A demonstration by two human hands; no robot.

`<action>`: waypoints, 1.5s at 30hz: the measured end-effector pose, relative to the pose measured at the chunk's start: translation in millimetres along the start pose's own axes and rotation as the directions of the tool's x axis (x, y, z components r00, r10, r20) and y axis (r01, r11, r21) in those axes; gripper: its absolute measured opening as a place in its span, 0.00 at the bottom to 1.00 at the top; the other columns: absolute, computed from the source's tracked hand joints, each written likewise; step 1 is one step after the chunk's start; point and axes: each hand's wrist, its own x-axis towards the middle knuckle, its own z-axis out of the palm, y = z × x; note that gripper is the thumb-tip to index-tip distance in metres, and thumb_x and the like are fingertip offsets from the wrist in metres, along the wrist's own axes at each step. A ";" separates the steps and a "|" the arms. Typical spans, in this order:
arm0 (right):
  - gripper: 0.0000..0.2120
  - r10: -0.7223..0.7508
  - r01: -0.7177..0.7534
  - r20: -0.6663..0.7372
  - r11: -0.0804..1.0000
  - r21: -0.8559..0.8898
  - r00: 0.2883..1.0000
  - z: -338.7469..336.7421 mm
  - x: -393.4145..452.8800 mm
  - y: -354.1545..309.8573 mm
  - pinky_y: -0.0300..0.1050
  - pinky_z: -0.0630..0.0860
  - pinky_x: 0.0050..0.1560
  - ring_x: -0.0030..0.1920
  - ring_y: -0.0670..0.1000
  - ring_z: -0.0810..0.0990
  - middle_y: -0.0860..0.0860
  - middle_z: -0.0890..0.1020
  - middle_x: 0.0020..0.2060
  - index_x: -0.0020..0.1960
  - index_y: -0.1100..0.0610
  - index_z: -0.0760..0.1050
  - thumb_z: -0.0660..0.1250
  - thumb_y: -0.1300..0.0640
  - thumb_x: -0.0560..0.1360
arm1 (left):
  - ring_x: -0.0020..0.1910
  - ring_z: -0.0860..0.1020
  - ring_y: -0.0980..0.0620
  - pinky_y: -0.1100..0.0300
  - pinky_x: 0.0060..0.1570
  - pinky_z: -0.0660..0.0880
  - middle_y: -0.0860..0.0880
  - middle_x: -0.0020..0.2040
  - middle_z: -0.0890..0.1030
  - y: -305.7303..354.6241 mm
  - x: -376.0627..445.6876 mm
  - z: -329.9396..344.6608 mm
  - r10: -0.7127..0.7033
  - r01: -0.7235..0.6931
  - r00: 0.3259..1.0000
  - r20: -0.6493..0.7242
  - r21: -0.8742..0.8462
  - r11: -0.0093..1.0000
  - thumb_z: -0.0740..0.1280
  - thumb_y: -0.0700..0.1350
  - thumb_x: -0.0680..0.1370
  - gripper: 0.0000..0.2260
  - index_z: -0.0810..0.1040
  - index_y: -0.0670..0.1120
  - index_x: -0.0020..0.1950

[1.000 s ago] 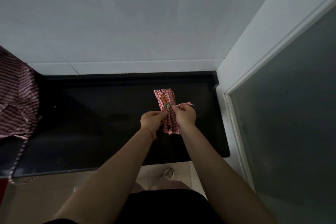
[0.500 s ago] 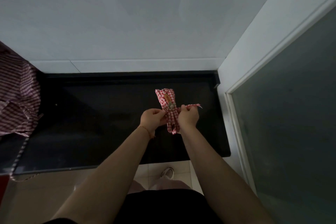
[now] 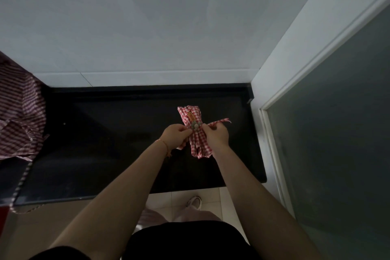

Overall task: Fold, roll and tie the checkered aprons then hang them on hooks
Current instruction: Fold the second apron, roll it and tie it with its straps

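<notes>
- A rolled red-and-white checkered apron (image 3: 195, 133) is held upright above a black countertop (image 3: 105, 143), near its right end, cinched at the middle by its own strap.
- The left hand (image 3: 176, 136) has fingers curled, pinching one strap end against the roll's left side; a thin orange bracelet (image 3: 165, 146) circles that wrist.
- The right hand (image 3: 217, 135) pinches the other strap end (image 3: 220, 122), which sticks out to the right.
- Risk: if either pinch loosens before the knot is snug, the strap could slacken and the roll spring open. This is a judgement, not something seen.
- Risk: uneven pulling could slide the tie off the middle, leaving a lopsided bundle that hangs badly.
- A second checkered apron (image 3: 19, 116) lies loose at the counter's far left, its strap (image 3: 21, 183) dangling over the edge, where it could slip off.
- Compared with half a second earlier, the hands sit slightly further apart and the right strap end is drawn out straighter; the roll stays in the same spot.
</notes>
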 end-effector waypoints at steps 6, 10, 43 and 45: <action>0.03 -0.148 0.140 -0.063 0.984 -0.114 0.987 -2.3 -0.4 2.1 0.38 0.75 0.41 0.43 0.44 0.79 0.49 0.79 0.44 0.47 0.55 0.75 0.68 0.59 0.78 | 0.39 0.78 0.53 0.58 0.42 0.77 0.48 0.43 0.80 3.1 -2.6 -5.1 0.078 -0.070 0.995 -0.060 0.134 0.989 0.64 0.50 0.81 0.07 0.78 0.48 0.48; 0.05 -0.290 0.289 0.034 0.926 -0.244 0.956 -6.3 -1.0 1.7 0.41 0.79 0.48 0.44 0.45 0.81 0.49 0.82 0.42 0.45 0.56 0.78 0.71 0.55 0.77 | 0.40 0.77 0.56 0.63 0.40 0.72 0.50 0.42 0.79 5.8 -9.8 -5.3 0.222 -0.218 0.969 -0.108 0.053 0.975 0.71 0.49 0.77 0.08 0.79 0.48 0.39; 0.05 -0.627 0.679 0.294 0.556 -0.479 0.721 -15.3 -4.7 0.1 0.40 0.77 0.49 0.47 0.45 0.78 0.49 0.80 0.47 0.51 0.56 0.80 0.66 0.62 0.79 | 0.50 0.80 0.60 0.63 0.52 0.77 0.56 0.48 0.82 5.6 1.4 15.4 0.296 -0.301 0.925 -0.239 0.015 0.954 0.72 0.39 0.75 0.10 0.78 0.54 0.48; 0.04 -0.600 0.654 0.285 0.589 -0.475 0.748 -14.3 -4.4 -0.4 0.39 0.77 0.49 0.48 0.45 0.79 0.49 0.80 0.48 0.51 0.55 0.80 0.66 0.60 0.79 | 0.50 0.80 0.59 0.62 0.53 0.77 0.55 0.48 0.83 4.8 0.3 14.5 0.282 -0.294 0.936 -0.212 -0.028 0.955 0.73 0.40 0.75 0.08 0.80 0.53 0.48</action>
